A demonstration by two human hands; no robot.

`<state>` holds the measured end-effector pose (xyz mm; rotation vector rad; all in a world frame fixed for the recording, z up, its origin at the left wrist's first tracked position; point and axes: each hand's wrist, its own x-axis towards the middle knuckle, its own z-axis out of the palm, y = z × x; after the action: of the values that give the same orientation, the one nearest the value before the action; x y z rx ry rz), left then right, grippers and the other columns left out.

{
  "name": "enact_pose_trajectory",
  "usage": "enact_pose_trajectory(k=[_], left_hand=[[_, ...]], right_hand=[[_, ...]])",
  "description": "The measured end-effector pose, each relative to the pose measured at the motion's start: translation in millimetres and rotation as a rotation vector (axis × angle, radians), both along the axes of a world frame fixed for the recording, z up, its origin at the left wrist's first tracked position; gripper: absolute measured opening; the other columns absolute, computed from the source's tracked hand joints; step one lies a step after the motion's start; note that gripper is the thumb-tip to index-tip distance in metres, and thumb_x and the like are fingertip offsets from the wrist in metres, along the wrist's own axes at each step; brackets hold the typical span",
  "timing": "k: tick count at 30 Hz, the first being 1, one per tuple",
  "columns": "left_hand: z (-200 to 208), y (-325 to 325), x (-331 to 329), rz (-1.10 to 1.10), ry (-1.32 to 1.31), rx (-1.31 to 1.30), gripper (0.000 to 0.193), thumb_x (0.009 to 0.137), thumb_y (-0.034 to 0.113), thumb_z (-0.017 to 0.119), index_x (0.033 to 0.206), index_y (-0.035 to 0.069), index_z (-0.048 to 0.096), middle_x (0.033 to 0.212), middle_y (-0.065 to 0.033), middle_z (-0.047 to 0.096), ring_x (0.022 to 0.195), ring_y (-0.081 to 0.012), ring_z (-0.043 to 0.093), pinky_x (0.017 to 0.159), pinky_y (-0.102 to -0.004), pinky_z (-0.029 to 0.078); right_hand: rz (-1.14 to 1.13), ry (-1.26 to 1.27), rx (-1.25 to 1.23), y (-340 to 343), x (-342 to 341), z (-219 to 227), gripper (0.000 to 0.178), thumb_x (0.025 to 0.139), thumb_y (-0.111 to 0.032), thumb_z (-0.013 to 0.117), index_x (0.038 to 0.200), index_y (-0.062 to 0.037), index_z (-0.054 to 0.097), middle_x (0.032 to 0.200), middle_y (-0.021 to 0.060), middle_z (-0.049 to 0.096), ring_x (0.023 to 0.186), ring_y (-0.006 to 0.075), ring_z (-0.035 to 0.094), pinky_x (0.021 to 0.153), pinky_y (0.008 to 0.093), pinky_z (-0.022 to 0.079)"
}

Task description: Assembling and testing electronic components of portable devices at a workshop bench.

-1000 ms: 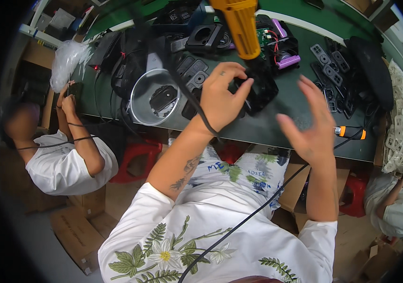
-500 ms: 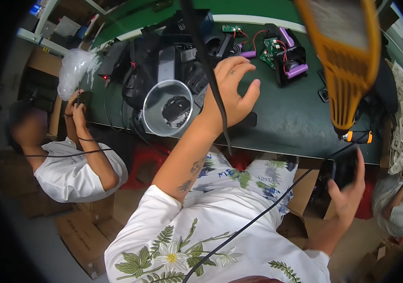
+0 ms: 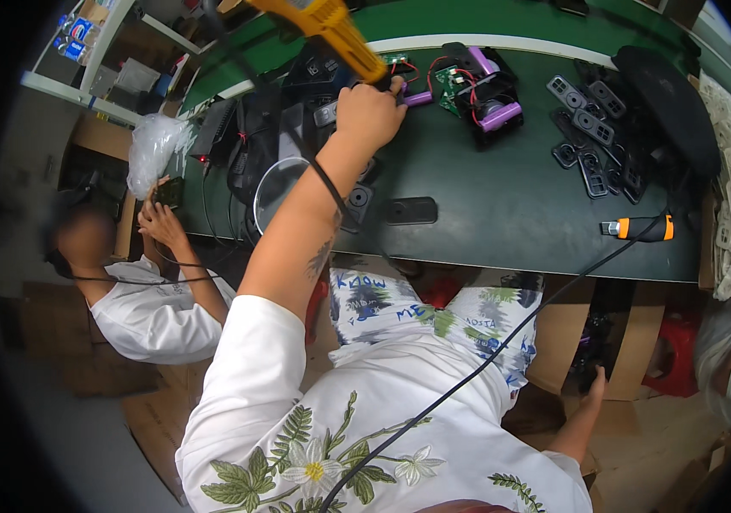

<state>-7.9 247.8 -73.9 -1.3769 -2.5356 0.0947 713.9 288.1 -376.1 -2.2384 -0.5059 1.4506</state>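
Note:
My left hand (image 3: 370, 115) reaches over the table and is closed at the dark lower end of a yellow tool (image 3: 331, 34) with a slotted body. Behind its fingers are a purple cylindrical battery cell (image 3: 418, 99) and a green circuit board (image 3: 396, 61). Below the table edge, my right hand (image 3: 592, 392) is at an open carton (image 3: 560, 346) with dark parts (image 3: 592, 338) inside; its fingertips merge with the dark contents, so its grip is unclear. On the table near my left forearm lies a flat black rectangular piece (image 3: 412, 210).
A clear plastic tub (image 3: 273, 190) stands left of my forearm. Wired black housings with purple cells (image 3: 502, 117) lie farther back. At right are black remote-like parts (image 3: 592, 128) and an orange-and-black handled tool (image 3: 646, 228). A co-worker (image 3: 156, 308) sits at left. A cable crosses my front.
The yellow tool has moved from the right to my left hand, which has gone farther back and closed. My right hand, holding a dark device earlier, has moved down to the carton.

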Motion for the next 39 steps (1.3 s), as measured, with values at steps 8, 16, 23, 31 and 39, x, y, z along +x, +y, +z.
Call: enact_pose_trajectory(k=[8, 16, 23, 31, 39], left_hand=[[25, -13, -31, -0.085, -0.302, 0.574, 0.049, 0.075, 0.032, 0.077, 0.112, 0.001, 0.069, 0.106, -0.0176, 0.067, 0.099, -0.0309, 0.065, 0.09, -0.0356, 0.05], [61, -36, -43, 0.016, -0.808, 0.859, 0.036, 0.078, 0.019, 0.076, 0.109, 0.002, 0.07, 0.097, -0.0098, 0.071, 0.086, -0.0175, 0.066, 0.079, -0.0296, 0.05], [90, -52, -10, -0.178, -0.098, 0.744, 0.032, 0.071, 0.018, 0.076, 0.098, 0.003, 0.071, 0.1, -0.0132, 0.065, 0.093, -0.0316, 0.063, 0.083, -0.037, 0.051], [79, -79, -33, -0.03, -0.345, 0.967, 0.045, 0.074, 0.026, 0.079, 0.109, 0.0, 0.069, 0.114, -0.0175, 0.067, 0.107, -0.0287, 0.064, 0.093, -0.0343, 0.049], [85, -83, 2, 0.043, -0.708, 1.007, 0.043, 0.074, 0.024, 0.079, 0.11, 0.003, 0.07, 0.095, -0.01, 0.071, 0.088, -0.0132, 0.065, 0.081, -0.0279, 0.051]], right_hand=[[0.075, -0.184, 0.216, 8, 43, -59, 0.06, 0.079, -0.033, 0.074, 0.123, 0.0043, 0.058, 0.124, 0.0158, 0.061, 0.113, 0.0278, 0.057, 0.1, 0.0411, 0.043], [0.01, -0.184, 0.842, 50, -62, 85, 0.036, 0.093, -0.013, 0.062, 0.125, 0.0031, 0.058, 0.125, 0.0126, 0.06, 0.113, 0.0215, 0.057, 0.1, 0.0326, 0.044], [0.524, -0.115, 1.57, 28, -232, 274, 0.031, 0.09, 0.003, 0.053, 0.121, 0.006, 0.055, 0.13, 0.019, 0.056, 0.117, 0.0273, 0.055, 0.101, 0.0392, 0.045], [1.328, 0.32, 1.904, 4, -446, 355, 0.034, 0.078, -0.013, 0.073, 0.109, -0.0007, 0.064, 0.107, 0.0143, 0.067, 0.093, 0.0322, 0.065, 0.082, 0.0378, 0.053], [1.594, -0.036, 1.53, -10, -606, 335, 0.052, 0.082, -0.043, 0.068, 0.114, -0.0023, 0.064, 0.108, 0.0133, 0.066, 0.093, 0.0322, 0.066, 0.078, 0.0428, 0.054]])
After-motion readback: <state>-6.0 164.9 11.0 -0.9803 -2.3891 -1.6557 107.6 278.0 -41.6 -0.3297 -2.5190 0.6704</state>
